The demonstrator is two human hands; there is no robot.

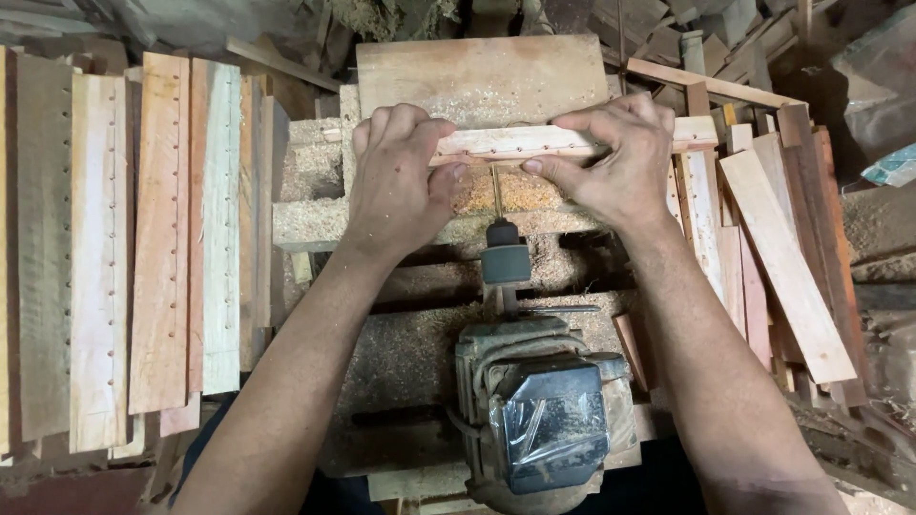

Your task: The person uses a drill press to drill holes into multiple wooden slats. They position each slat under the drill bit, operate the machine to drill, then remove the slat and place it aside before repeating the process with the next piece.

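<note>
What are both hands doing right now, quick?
Left hand: closed, fingers gripping the left part of the drilled wooden slat.
Right hand: closed, fingers gripping the same slat farther right, by the drill bit.

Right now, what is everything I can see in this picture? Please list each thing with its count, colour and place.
wooden slat: one, pale, row of small holes, held across the drill bit
drill bit: one, thin, points up at the slat
chuck: one, dark, below the bit
motor: one, grey, dusty, bottom centre
backing board: one, light brown, behind the slat
drilled boards: several, pale to reddish, lined up at left
loose slats: a pile, pale and reddish, at right
sawdust: tan, over the machine bed
left hand: grips the slat's left part
right hand: grips the slat's right part
</note>
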